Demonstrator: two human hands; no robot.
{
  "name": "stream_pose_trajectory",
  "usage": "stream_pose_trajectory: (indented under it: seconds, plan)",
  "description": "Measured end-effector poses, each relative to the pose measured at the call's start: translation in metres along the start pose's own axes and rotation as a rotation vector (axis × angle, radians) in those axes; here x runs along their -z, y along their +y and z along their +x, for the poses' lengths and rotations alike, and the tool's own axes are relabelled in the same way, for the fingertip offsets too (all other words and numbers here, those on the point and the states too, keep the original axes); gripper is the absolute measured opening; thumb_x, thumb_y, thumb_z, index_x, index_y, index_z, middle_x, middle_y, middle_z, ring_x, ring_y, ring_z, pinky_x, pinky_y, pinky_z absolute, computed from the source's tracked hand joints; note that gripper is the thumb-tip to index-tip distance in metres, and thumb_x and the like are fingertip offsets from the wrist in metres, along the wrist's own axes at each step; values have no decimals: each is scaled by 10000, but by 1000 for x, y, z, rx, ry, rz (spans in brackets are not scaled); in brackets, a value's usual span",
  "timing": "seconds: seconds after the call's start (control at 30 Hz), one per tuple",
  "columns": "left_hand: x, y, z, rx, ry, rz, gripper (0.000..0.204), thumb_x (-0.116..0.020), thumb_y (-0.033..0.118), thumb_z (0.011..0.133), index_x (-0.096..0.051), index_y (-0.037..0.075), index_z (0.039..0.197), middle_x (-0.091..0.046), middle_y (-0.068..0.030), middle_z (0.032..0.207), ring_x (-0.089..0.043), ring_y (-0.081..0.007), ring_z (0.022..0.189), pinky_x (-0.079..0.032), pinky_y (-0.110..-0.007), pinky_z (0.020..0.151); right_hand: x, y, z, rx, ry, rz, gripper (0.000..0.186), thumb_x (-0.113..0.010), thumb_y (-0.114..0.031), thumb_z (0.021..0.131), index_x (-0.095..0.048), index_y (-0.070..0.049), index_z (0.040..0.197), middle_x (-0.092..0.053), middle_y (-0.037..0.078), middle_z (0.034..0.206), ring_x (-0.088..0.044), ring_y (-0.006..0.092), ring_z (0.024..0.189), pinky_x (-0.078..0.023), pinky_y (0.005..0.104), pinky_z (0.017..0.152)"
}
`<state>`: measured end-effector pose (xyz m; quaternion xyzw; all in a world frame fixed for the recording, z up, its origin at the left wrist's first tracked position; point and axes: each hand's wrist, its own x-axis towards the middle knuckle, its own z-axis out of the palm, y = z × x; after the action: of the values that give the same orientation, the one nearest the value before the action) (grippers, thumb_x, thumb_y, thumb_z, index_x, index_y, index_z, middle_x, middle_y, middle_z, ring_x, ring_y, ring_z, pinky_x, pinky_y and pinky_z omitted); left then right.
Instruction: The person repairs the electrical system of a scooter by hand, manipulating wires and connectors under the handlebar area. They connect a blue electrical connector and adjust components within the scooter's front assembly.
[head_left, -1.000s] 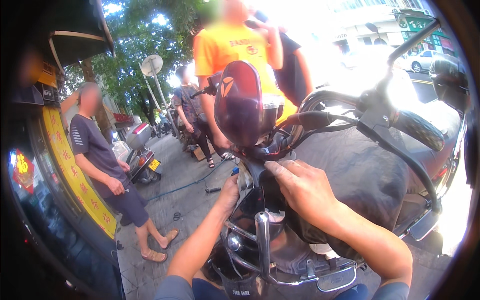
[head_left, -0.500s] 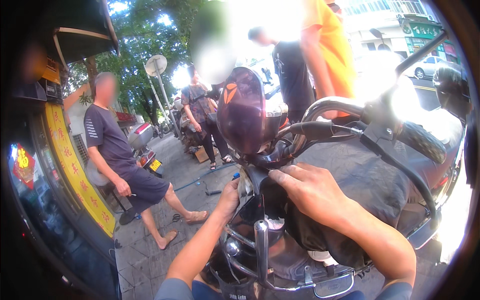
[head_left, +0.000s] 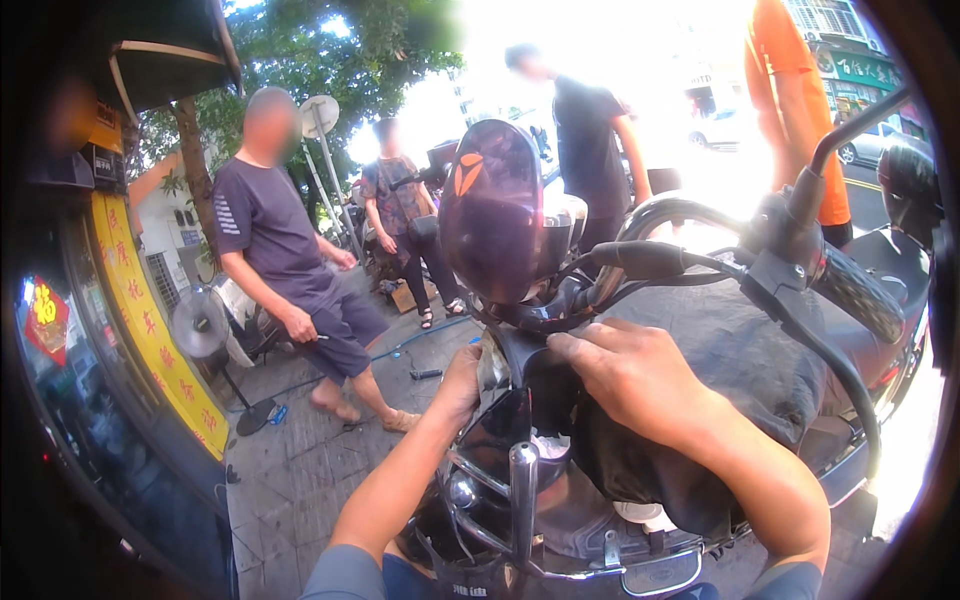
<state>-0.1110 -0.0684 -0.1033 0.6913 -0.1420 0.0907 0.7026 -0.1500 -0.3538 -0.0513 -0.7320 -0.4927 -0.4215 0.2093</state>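
Before me is a motor scooter with a dark front panel [head_left: 522, 362] under its handlebars. My left hand [head_left: 460, 386] is closed at the panel's outer edge, beside a pale translucent piece [head_left: 491, 366]; its fingertips are partly hidden there. My right hand [head_left: 645, 380] has its fingers bent and pressed on the inner edge of the same panel. Above both hands stands a dark glossy oval cover [head_left: 490, 225] with an orange mark. A black cloth-like cover [head_left: 700, 400] drapes under my right forearm. Chrome guard bars [head_left: 523, 500] rise below my hands.
A handlebar grip [head_left: 862, 296] and curved cables reach out at right. One person in grey [head_left: 275, 225] walks at left, near a standing fan [head_left: 203, 325]. Others stand behind the scooter, one in orange [head_left: 800, 120]. A small black tool [head_left: 426, 374] lies on the paving.
The person in grey has stepped right, uncovering the fan. The person in orange has shifted right. My hands stay at the panel, with little visible change.
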Motion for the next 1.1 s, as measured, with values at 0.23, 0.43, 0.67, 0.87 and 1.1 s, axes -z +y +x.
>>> stream_pose_trajectory:
  seconds: [0.23,0.43,0.67,0.87,1.1]
  plan:
    - [-3,0,-13,-74,51,-38,370,-711,147,932,-649,1,1267,-697,-73,1161,-654,-121,1023,-515,-272,923,14,-1,-7,-58,25,82,376,-682,-29,794,-663,-26,1169,-663,131,915,-665,322,864,-557,432,741]
    - [-5,-2,-15,-225,60,-64,321,-670,78,942,-622,23,1254,-681,-52,1148,-646,-126,1050,-523,-285,925,-1,-10,-6,138,129,-155,434,-678,-35,747,-656,-21,1180,-686,126,997,-665,289,836,-572,396,716]
    - [3,14,-16,-481,247,-55,318,-637,212,1008,-592,43,1274,-674,-83,1153,-650,-174,1065,-521,-332,949,-5,-10,-2,134,120,-198,483,-672,-26,720,-645,-11,1202,-682,145,1032,-661,288,837,-573,387,687]
    - [-7,72,-8,-469,127,356,323,-711,231,927,-628,17,1154,-659,-69,1119,-623,-155,1020,-494,-313,906,-11,-11,1,94,124,-119,429,-684,-23,714,-654,-23,1142,-642,88,900,-645,288,801,-560,404,665]
    - [-4,63,19,-281,84,30,252,-645,110,872,-605,66,1117,-633,-19,1055,-579,-122,982,-439,-276,891,-7,-17,5,-5,38,-75,390,-683,-10,749,-665,-53,1137,-626,90,861,-651,305,797,-554,425,678]
